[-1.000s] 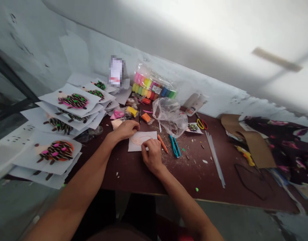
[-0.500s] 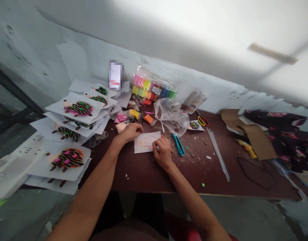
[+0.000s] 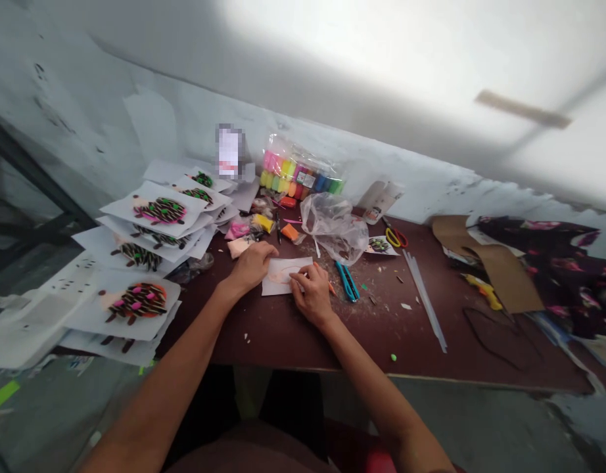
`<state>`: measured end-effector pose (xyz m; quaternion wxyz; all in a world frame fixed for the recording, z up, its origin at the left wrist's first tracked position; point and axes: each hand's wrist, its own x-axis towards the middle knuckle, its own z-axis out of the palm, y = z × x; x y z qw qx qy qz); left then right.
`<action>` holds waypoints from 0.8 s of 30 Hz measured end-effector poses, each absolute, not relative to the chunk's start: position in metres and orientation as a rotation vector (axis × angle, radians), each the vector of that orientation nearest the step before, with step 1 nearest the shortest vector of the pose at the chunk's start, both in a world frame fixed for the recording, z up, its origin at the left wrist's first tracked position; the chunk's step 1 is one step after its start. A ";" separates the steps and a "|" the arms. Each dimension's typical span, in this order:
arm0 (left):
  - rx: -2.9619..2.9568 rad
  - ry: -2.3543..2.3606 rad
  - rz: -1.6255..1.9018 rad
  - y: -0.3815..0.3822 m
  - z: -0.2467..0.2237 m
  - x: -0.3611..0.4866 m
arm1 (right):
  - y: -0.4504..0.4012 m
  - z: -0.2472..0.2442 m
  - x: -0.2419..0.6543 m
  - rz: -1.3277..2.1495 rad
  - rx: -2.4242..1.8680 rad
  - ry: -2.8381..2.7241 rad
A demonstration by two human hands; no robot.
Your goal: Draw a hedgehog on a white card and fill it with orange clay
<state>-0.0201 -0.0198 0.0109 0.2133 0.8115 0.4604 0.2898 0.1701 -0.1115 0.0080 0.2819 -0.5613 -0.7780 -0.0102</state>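
Note:
A small white sheet of paper [image 3: 271,288] with a faint orange oval outline lies on the table in front of me. My left hand [image 3: 252,266] rests at its upper left edge, fingers bent together onto the paper. Over its right part is my right hand [image 3: 310,291], fingers curled and tips gathered on the drawing. Whatever those fingertips pinch is too small to make out. An orange stick-like thing [image 3: 332,288] shows at the far side of the right hand, partly hidden by it. A teal-handled cutter or pliers [image 3: 347,281] lies just right of that hand.
Stacked sheets with clay hedgehogs [image 3: 161,209] fill the left. Behind the hands are orange clay [image 3: 290,232], clear plastic bags [image 3: 335,226] and a multicoloured clay pack [image 3: 303,174]. Scissors [image 3: 396,238], translucent glue sticks [image 3: 425,301] and a yellow glue gun [image 3: 484,291] lie rightward.
My right hand has shifted slightly left over the drawing, and its fingertips now cover more of the oval. My left hand stays by the paper's left edge. The camera view has shifted a little.

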 end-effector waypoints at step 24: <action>2.211 1.173 0.722 -0.045 0.001 -0.032 | -0.111 0.014 0.168 0.039 -1.521 -2.232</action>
